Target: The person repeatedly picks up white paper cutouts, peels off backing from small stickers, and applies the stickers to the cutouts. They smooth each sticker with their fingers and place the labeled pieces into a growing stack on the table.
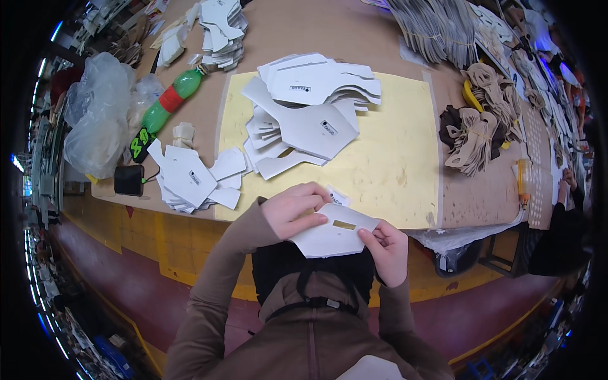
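Close to my body, at the table's front edge, I hold a white flat cut piece (323, 237) with a small rectangular slot. My left hand (294, 212) is closed on its upper left edge, thumb on top. My right hand (387, 248) pinches its right edge between thumb and fingers. A small white printed flap (339, 197) shows just past the piece's far edge, by my left fingertips; I cannot tell whether it is attached. Beyond my hands lies a fanned pile of similar white pieces (316, 130). Another, smaller pile (190, 180) sits to the left.
A yellow sheet (399, 171) covers the table's middle. At left are a green bottle (180, 88), a black phone (129, 180) and clear plastic bags (98, 120). Bundled beige pieces (475, 136) lie at right, grey bundles (437, 28) at the far right. Another person's hand (569, 179) shows at the right edge.
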Motion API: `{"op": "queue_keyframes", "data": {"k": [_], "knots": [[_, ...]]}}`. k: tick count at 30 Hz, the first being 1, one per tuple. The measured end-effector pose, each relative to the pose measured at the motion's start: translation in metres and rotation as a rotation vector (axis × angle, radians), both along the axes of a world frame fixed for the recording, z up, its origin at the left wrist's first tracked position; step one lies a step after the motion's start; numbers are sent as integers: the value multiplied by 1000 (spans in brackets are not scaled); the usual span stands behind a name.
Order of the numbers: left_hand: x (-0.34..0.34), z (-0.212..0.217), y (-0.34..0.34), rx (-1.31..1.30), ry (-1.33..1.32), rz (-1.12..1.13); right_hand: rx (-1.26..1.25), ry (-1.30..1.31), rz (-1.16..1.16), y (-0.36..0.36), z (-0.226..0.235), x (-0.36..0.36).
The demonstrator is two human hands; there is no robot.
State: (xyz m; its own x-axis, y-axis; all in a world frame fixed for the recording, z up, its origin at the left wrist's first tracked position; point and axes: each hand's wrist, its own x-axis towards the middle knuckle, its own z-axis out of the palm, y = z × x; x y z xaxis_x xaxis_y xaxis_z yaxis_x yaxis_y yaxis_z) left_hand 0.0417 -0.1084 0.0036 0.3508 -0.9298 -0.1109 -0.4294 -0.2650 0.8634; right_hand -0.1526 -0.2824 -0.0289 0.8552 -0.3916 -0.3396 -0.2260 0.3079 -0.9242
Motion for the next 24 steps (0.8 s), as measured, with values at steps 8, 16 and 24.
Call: {"op": "queue_keyframes", "data": {"k": [8,16,24], "knots": [[-29,-37,14,10,-223,1,54,14,112,0,-11,-4],[-57,-42,25,18,-418,163,-27,63,221,-7,-4,13],[-62,-39,20,-40,-464,194,-69,67,177,-9,7,7]]}}
